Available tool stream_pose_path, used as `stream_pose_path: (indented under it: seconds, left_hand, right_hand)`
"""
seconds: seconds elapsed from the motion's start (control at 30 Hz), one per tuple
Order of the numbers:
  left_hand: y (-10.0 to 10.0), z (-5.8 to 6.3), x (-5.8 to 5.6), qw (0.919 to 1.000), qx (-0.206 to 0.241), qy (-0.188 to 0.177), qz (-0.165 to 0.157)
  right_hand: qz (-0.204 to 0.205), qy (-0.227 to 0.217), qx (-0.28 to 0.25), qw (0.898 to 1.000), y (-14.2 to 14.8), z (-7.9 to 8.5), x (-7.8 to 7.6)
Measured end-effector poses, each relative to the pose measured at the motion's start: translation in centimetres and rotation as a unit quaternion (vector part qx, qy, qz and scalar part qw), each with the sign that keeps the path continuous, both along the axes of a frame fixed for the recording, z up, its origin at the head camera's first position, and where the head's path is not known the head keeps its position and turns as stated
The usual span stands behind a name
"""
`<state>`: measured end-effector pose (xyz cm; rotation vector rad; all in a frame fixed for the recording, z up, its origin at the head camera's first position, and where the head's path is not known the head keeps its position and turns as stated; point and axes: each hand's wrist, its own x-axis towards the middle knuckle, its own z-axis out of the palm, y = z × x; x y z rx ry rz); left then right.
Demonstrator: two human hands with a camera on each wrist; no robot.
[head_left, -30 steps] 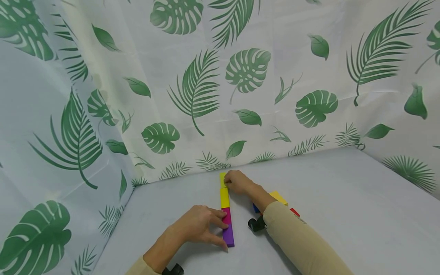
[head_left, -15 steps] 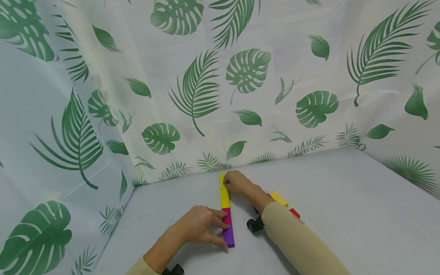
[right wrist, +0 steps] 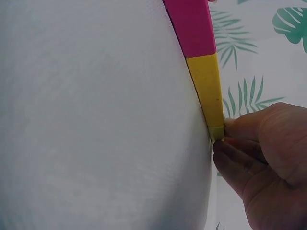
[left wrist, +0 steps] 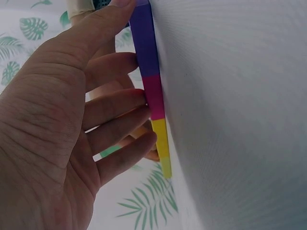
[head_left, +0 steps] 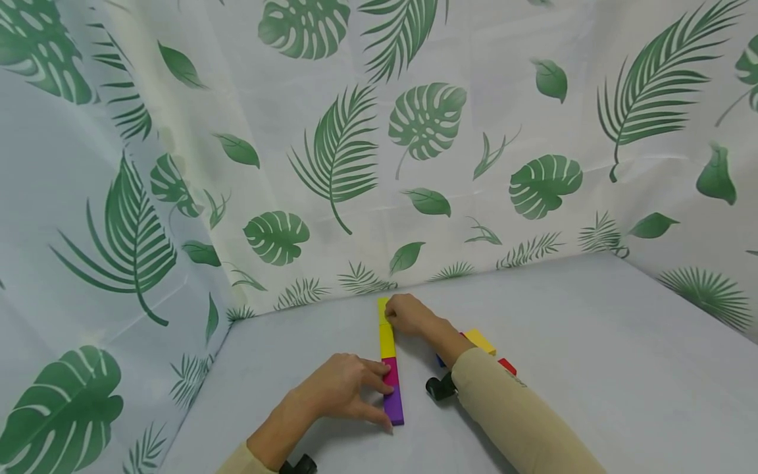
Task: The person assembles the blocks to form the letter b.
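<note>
- The left hand (head_left: 340, 388) lies along the left side of a straight row of blocks, its fingers loosely spread, with some fingertips touching the side of the row and the thumb at the near end.
- The right hand (head_left: 408, 315) reaches to the far end of the row, its fingers curled, pinching the lime-yellow block (head_left: 382, 309) between thumb and fingers.
- The row runs away from the person across a white table (head_left: 592, 342). From near to far come a purple block (head_left: 393, 409), a magenta block (head_left: 393, 378), a yellow block (head_left: 387, 342) and the lime-yellow one, set end to end. The far end sits near the foot of a white curtain (head_left: 474, 66) printed with green leaves.
- To the right of the row, partly hidden by the right forearm, are a wider yellow piece (head_left: 481, 342), a red piece (head_left: 507, 366) and a blue piece (head_left: 441, 360); their full shapes cannot be told.
- Both arms wear beige sleeves (head_left: 521, 408), and a black device (head_left: 438, 388) shows at each wrist.
</note>
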<state>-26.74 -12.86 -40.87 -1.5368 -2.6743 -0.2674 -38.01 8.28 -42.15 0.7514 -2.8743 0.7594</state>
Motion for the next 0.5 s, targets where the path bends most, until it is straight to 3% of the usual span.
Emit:
stream_pose_path:
  seconds: [0.5]
  left_hand:
    - [0.16, 0.18, 0.05, 0.9997, -0.002, -0.024, 0.008]
  right_hand:
    - [0.001, 0.005, 0.014, 1.000, 0.10, -0.26, 0.29]
